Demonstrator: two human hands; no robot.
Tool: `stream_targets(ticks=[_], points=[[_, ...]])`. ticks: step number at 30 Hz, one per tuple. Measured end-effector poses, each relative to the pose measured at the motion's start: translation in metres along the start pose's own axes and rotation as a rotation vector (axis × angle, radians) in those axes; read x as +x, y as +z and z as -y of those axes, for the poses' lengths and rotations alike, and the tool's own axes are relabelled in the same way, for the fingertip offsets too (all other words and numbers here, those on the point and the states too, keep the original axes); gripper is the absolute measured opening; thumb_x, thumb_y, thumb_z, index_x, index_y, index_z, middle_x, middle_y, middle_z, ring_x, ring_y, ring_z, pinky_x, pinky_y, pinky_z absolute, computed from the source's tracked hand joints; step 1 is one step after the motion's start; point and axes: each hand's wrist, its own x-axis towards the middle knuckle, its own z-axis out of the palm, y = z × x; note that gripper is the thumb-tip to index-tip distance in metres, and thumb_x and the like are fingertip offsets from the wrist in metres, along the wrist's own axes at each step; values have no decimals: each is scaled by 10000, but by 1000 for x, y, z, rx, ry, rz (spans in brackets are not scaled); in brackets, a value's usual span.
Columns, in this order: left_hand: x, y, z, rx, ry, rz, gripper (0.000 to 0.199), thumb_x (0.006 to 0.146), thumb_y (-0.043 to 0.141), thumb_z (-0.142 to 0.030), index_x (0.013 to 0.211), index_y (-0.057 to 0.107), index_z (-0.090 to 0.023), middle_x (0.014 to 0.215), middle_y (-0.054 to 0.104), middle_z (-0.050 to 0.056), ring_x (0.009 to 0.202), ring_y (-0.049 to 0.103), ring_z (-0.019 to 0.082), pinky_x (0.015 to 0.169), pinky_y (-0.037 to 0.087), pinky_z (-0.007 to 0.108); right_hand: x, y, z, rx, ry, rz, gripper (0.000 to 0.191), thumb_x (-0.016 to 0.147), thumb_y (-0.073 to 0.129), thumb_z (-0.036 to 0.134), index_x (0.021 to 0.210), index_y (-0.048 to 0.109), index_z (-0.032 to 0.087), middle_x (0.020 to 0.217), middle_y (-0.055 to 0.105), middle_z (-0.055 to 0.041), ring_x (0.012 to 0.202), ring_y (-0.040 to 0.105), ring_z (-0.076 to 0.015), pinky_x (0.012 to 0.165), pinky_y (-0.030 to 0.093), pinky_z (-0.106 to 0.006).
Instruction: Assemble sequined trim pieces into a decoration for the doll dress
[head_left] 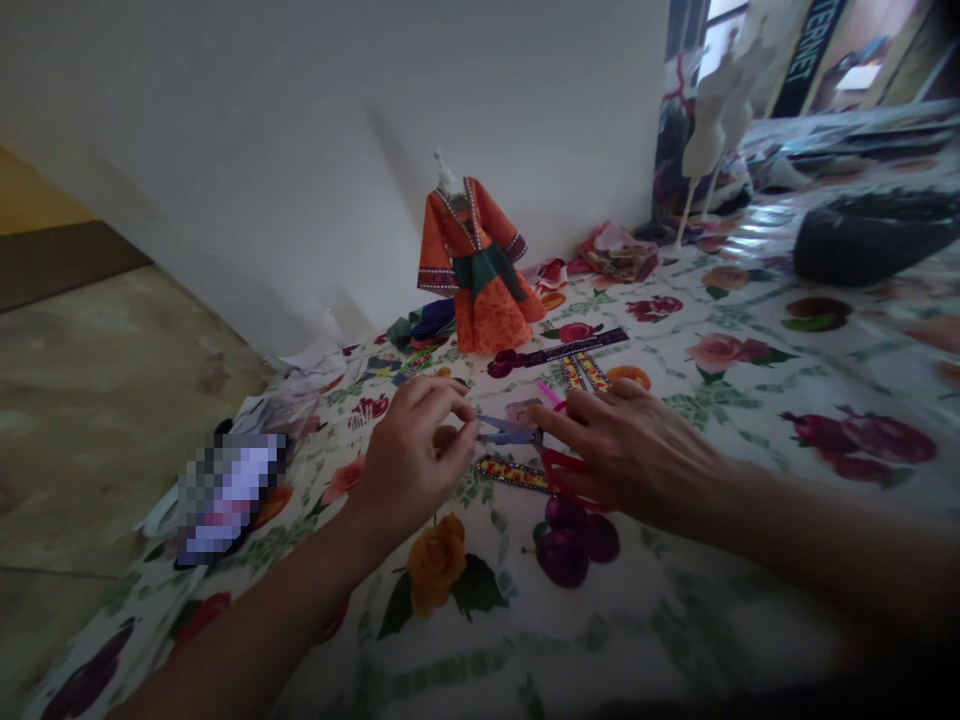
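Observation:
My right hand (611, 440) grips a pair of scissors by the red handles. The scissors' blades (510, 432) stand slightly apart and point left at my left hand (424, 450). Thumb and forefinger of that left hand are pinched together close to the blade tips; whatever is between them is too small to make out. Below the blades lies a red and yellow patterned trim strip (514, 473), its right end under the scissors. Beyond my right hand are two more yellow and red strips (585, 372) and a dark purple beaded strip (577, 347).
A small dress form wears an orange and green dress (487, 265) by the wall. Fabric scraps (615, 250) lie behind it. White mannequin stands (705, 140) and a black bundle (874, 235) are at right. A blurred-out object (232, 500) lies near the left edge of the floral tablecloth (465, 660).

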Motion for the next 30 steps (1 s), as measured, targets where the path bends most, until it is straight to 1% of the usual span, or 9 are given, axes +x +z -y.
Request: stream_targets(ticks=[2, 5, 7, 10, 12, 14, 21, 26, 30], points=[[-1, 0, 3, -72, -104, -33, 62, 896, 572, -204, 839, 598, -201, 1025, 624, 61, 1028, 618, 217, 837, 487, 343, 0, 0, 0, -7, 7, -11, 398, 999, 513, 330, 1349, 531, 142, 1004, 648, -96, 815, 598, -237, 729, 375, -391], [-2, 1, 9, -188, -215, -34, 53, 881, 592, -244, 856, 615, -204, 997, 619, 48, 978, 615, 211, 783, 489, 332, -1, 0, 1, -7, 2, -11, 375, 1002, 501, 310, 1336, 538, 143, 1051, 657, -109, 840, 597, -245, 731, 368, -395], [-2, 2, 13, -341, -298, -20, 74, 877, 611, -276, 857, 628, -207, 968, 622, 33, 901, 621, 195, 748, 494, 324, -1, 1, 0, -13, -2, -21, 373, 1001, 502, 311, 1331, 541, 139, 1059, 659, -113, 841, 595, -245, 725, 363, -394], [-2, 4, 16, -648, -449, -11, 88, 857, 648, -285, 823, 654, -204, 875, 619, 11, 749, 592, 144, 646, 479, 268, -1, 3, -2, -37, 4, -44, 388, 978, 546, 329, 1316, 554, 140, 972, 647, -87, 786, 585, -235, 723, 359, -394], [-1, 5, 18, -822, -544, -19, 64, 825, 674, -250, 791, 673, -196, 829, 615, 4, 700, 562, 118, 617, 462, 237, -1, 4, -3, -49, 11, -51, 403, 963, 575, 337, 1318, 560, 147, 923, 629, -68, 756, 577, -227, 726, 359, -392], [-1, 6, 20, -931, -606, -18, 48, 804, 685, -226, 773, 685, -189, 820, 617, 3, 695, 557, 109, 624, 462, 227, -1, 4, -4, -46, 16, -44, 425, 961, 584, 351, 1336, 552, 153, 915, 618, -61, 747, 577, -226, 729, 362, -391], [-5, 8, 24, -1028, -682, 15, 88, 802, 707, -269, 785, 680, -186, 825, 661, 14, 746, 620, 142, 716, 509, 279, 0, 3, -4, -7, 46, 40, 427, 990, 537, 362, 1368, 532, 161, 1033, 641, -87, 823, 626, -257, 770, 389, -412], [-12, 12, 30, -955, -672, 63, 94, 836, 678, -284, 821, 663, -192, 821, 680, 7, 791, 632, 134, 784, 505, 274, 0, 1, -5, -6, 69, 60, 443, 994, 530, 377, 1376, 532, 155, 1033, 650, -97, 818, 641, -266, 788, 417, -424], [-15, 16, 31, -877, -637, 116, 103, 862, 656, -290, 830, 662, -193, 845, 695, 10, 811, 636, 138, 770, 488, 265, -1, 2, -7, 8, 52, 20, 467, 972, 574, 393, 1367, 527, 148, 1040, 656, -105, 848, 653, -285, 786, 437, -435]])
